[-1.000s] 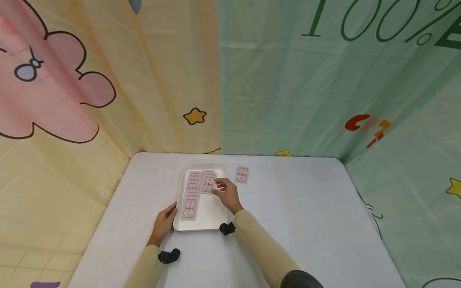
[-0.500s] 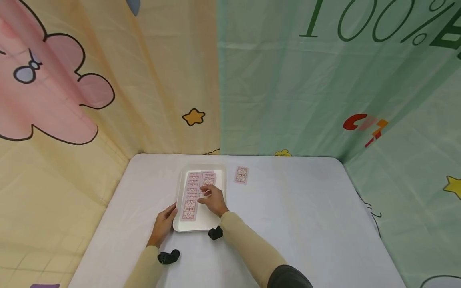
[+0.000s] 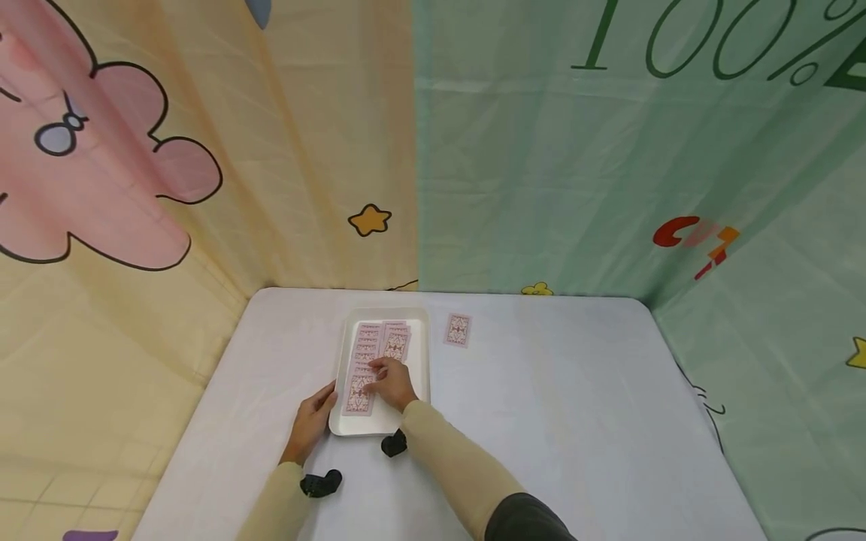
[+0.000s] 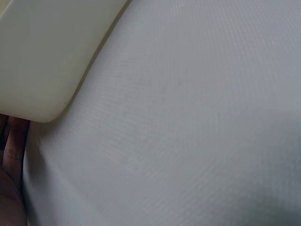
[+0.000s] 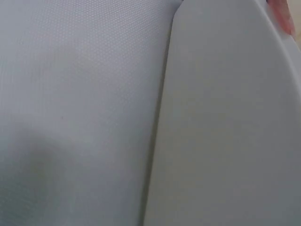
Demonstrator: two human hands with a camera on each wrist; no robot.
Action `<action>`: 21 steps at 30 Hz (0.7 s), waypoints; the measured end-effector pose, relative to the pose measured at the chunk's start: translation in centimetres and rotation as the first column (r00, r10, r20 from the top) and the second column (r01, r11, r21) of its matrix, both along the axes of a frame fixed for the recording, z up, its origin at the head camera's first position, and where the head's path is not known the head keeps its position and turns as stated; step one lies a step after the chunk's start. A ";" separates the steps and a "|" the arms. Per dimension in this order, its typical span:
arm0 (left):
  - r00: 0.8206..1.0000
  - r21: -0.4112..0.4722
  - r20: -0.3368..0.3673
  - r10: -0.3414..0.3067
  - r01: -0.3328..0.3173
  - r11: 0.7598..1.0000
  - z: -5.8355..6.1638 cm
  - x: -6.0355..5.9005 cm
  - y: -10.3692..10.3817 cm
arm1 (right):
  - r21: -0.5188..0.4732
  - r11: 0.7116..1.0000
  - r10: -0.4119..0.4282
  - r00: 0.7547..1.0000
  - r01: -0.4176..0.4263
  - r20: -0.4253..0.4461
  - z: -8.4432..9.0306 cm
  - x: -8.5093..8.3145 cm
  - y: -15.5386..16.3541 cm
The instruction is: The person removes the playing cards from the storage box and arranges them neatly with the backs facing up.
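Head camera, over my shoulders: my right hand (image 3: 391, 382) rests inside the white tray (image 3: 418, 372), fingers curled down onto the near end of the left row of pink-backed cards (image 3: 363, 367); whether they pinch a card I cannot tell. A second, shorter row of cards (image 3: 395, 342) lies beside it toward the tray's far end. My left hand (image 3: 313, 419) lies relaxed against the tray's near left corner. One single card (image 3: 458, 330) sits apart on the white bench (image 3: 555, 398), right of the tray.
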State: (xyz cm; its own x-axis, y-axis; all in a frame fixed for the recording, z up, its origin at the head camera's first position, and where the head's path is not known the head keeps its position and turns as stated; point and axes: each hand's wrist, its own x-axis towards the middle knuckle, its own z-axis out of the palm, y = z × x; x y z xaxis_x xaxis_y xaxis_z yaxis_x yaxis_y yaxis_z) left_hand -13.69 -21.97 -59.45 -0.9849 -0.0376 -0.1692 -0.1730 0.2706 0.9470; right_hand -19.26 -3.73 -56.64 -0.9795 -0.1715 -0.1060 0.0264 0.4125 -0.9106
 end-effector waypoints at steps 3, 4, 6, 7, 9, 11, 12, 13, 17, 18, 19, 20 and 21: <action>1.000 0.016 0.014 0.004 -0.004 1.000 0.1 0.1 0.0 | 0.033 0.999 -0.001 1.000 0.001 0.000 -0.4 0.1 -0.3; 1.000 0.018 0.016 0.003 -0.003 1.000 0.1 0.1 0.0 | 0.042 0.999 -0.003 1.000 0.003 -0.002 -0.5 0.2 -0.4; 1.000 0.024 0.021 0.000 -0.001 1.000 0.2 0.2 0.1 | 0.058 0.998 -0.007 1.000 0.007 -0.008 -0.7 0.3 -0.6; 1.000 0.027 0.021 -0.001 0.000 1.000 0.2 0.2 0.1 | 0.061 0.998 -0.011 1.000 0.011 -0.009 -0.9 0.4 -0.7; 1.000 0.027 0.016 -0.003 0.003 1.000 0.3 0.2 0.1 | 0.077 0.997 -0.008 1.000 0.010 -0.023 -1.2 0.5 -0.9; 1.000 0.026 0.011 -0.004 0.004 1.000 0.3 0.1 0.1 | 0.102 0.995 -0.006 0.999 0.009 -0.036 -1.5 0.6 -1.1; 1.000 0.025 0.011 -0.004 0.003 1.000 0.3 0.1 0.1 | 0.116 0.993 -0.005 0.999 0.010 -0.045 -1.6 0.6 -1.2; 1.000 0.020 0.011 -0.003 0.003 1.000 0.3 0.1 0.1 | 0.135 0.991 -0.004 0.999 0.010 -0.050 -1.7 0.6 -1.3; 1.000 0.010 0.008 -0.009 0.009 1.000 0.3 0.1 0.1 | 0.199 0.980 -0.001 0.998 0.013 -0.059 -2.0 0.8 -1.6; 1.000 0.010 0.007 -0.008 0.008 1.000 0.3 0.1 0.1 | 0.214 0.977 0.003 0.998 0.011 -0.063 -2.1 0.8 -1.7; 1.000 0.009 0.004 -0.008 0.008 1.000 0.3 0.1 0.1 | 0.225 0.974 0.005 0.998 0.009 -0.063 -2.1 0.8 -1.8; 1.000 0.010 0.000 -0.008 0.008 1.000 0.3 0.1 0.1 | 0.237 0.972 0.010 0.998 0.006 -0.067 -2.2 0.8 -1.9; 1.000 0.012 -0.003 -0.007 0.007 1.000 0.2 0.1 0.1 | 0.251 0.968 0.017 0.997 0.002 -0.073 -2.2 0.8 -1.9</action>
